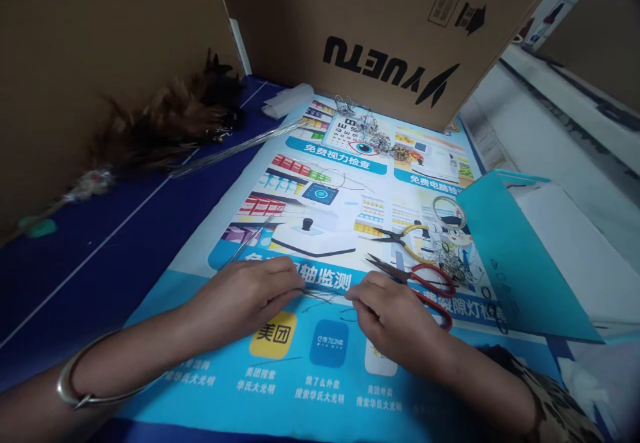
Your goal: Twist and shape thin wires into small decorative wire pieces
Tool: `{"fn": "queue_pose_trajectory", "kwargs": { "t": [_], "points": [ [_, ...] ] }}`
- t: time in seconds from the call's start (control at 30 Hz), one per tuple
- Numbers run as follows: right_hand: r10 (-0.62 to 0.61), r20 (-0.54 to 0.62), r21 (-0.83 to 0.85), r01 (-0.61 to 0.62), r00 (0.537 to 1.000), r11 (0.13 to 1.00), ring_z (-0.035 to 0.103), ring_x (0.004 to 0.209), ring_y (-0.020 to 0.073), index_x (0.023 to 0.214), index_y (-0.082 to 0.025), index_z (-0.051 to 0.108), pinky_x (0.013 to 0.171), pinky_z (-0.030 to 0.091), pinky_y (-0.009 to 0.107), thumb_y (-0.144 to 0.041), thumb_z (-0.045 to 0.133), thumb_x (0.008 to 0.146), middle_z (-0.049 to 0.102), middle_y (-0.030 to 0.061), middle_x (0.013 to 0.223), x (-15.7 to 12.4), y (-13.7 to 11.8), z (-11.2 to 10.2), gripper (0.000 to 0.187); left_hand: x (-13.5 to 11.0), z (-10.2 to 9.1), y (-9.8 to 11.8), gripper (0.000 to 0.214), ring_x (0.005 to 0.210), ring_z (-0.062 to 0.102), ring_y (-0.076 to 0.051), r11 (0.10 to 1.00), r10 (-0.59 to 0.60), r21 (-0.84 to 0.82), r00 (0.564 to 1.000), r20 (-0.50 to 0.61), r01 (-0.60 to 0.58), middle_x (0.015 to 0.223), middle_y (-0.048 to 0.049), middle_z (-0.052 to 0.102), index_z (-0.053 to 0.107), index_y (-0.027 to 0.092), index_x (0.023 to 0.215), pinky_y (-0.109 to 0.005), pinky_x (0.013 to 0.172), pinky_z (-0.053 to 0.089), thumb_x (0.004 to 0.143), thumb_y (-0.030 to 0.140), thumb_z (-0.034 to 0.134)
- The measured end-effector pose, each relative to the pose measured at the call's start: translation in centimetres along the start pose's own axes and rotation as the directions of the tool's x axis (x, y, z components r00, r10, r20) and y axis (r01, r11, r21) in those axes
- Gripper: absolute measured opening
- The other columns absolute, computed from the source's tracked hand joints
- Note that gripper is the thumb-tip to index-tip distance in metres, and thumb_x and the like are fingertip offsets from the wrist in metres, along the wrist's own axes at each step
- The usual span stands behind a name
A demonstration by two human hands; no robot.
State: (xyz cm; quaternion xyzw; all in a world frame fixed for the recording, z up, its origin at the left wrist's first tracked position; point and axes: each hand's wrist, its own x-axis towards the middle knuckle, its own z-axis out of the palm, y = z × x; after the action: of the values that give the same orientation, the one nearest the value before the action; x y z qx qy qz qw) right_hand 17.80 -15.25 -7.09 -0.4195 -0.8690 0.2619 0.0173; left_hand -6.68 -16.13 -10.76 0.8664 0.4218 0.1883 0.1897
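Thin dark wire (324,295) runs between my two hands, low over the printed poster sheet (200,296). My left hand (260,290) pinches its left end with the fingertips. Closed around the other end is my right hand (387,313). A few loose wire ends stick out below the stretch between them. Just beyond my right hand lie red-handled scissors (417,275) and yellow-handled pliers (400,236). A tangle of small wire loops (453,263) sits right of the scissors. Past my left hand rests a slim metal tool (253,238) whose kind I cannot make out.
A cardboard box (280,23) stands at the back, with wire clusters (380,142) before it. Brown feathers (160,113) and long straight wires (240,150) lie at left. A teal folder (515,256) and a ring-shaped roll (449,212) are at right.
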Motion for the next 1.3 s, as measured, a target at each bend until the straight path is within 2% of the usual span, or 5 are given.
{"fn": "queue_pose_trajectory", "kwargs": {
  "t": [0.13,0.37,0.7,0.97,1.3],
  "points": [
    [-0.016,-0.028,-0.068,0.014,0.999,0.998,0.055,0.082,0.0154,0.102,-0.017,0.062,0.071,0.043,0.024,-0.014,0.040,0.087,0.059,0.0079,0.091,0.2,0.1,0.1,0.027,0.0,0.2,0.2,0.023,0.075,0.058,-0.014,1.000,-0.010,0.029,1.000,0.002,0.010,0.082,-0.0029,0.061,0.063,0.023,0.099,-0.022,0.064,0.044,0.089,0.030,0.044],
    [-0.093,0.034,-0.134,0.097,0.995,0.986,0.055,0.080,0.0157,0.101,-0.018,0.062,0.069,0.042,0.024,-0.011,0.042,0.086,0.058,0.0076,0.089,-0.2,0.2,0.4,0.026,-0.2,0.5,0.4,0.022,0.077,0.057,-0.016,0.992,-0.084,0.104,0.984,0.155,0.068,0.085,-0.0014,0.059,0.061,0.024,0.092,-0.027,0.066,0.042,0.091,0.029,0.040],
    [-0.131,0.080,-0.113,0.139,0.988,0.984,0.057,0.080,0.0161,0.102,-0.017,0.061,0.066,0.042,0.024,-0.011,0.043,0.084,0.059,0.0084,0.092,-0.4,0.1,0.0,0.026,-0.3,0.5,0.5,0.019,0.076,0.057,-0.015,0.995,-0.056,0.093,0.983,0.172,0.041,0.086,-0.0016,0.059,0.061,0.024,0.096,-0.026,0.065,0.041,0.090,0.024,0.043],
    [-0.112,0.006,-0.034,0.112,0.994,0.993,0.057,0.083,0.0164,0.102,-0.017,0.062,0.069,0.045,0.025,-0.014,0.041,0.088,0.060,0.0089,0.092,-0.3,0.3,-0.9,0.025,-0.3,0.5,0.7,0.021,0.077,0.058,-0.016,0.996,-0.011,0.084,0.983,0.185,-0.005,0.086,-0.0013,0.060,0.058,0.026,0.103,-0.027,0.064,0.042,0.090,0.023,0.043],
    [-0.169,-0.193,0.263,0.217,0.967,0.940,0.057,0.084,0.0133,0.095,-0.015,0.064,0.076,0.045,0.023,-0.015,0.048,0.087,0.063,0.0052,0.087,0.5,-0.6,0.3,0.018,-0.5,0.9,1.9,0.024,0.089,0.059,-0.018,0.995,0.093,-0.011,0.989,-0.111,-0.095,0.101,-0.0061,0.063,0.052,0.020,0.109,-0.027,0.072,0.047,0.087,0.029,0.052]
  ]
}}
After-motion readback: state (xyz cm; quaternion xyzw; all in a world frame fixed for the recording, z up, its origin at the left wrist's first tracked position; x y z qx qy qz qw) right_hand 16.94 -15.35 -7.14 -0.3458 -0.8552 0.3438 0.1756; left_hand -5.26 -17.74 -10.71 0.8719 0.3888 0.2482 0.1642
